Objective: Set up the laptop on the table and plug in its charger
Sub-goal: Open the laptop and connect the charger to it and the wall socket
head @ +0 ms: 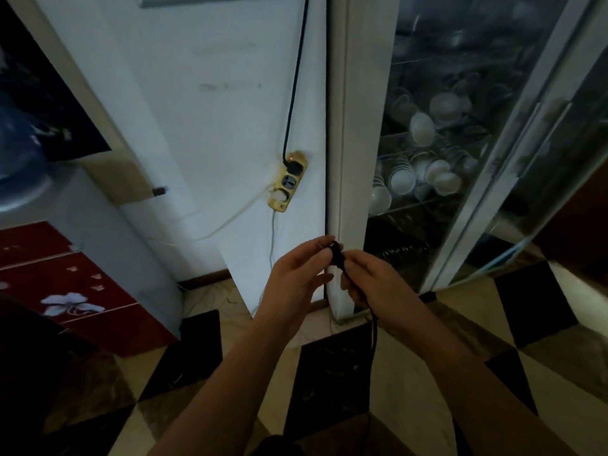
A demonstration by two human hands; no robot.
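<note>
Both my hands are raised in front of a white wall, holding a black charger plug (337, 255) between them. My right hand (378, 281) grips the plug and its black cable (373, 327), which hangs down toward the floor. My left hand (296, 278) touches the plug's tip with thumb and fingers. Higher on the wall hangs a yellow power strip (289, 181). A black plug fills its top socket, a white plug its bottom one, and the middle socket is free. The laptop is out of view.
A glass-door cabinet (460, 159) full of white bowls stands to the right. A red floral cabinet (65, 291) and a water bottle (19, 166) are on the left. The floor (329, 373) has black and beige tiles. White cords trail from the strip.
</note>
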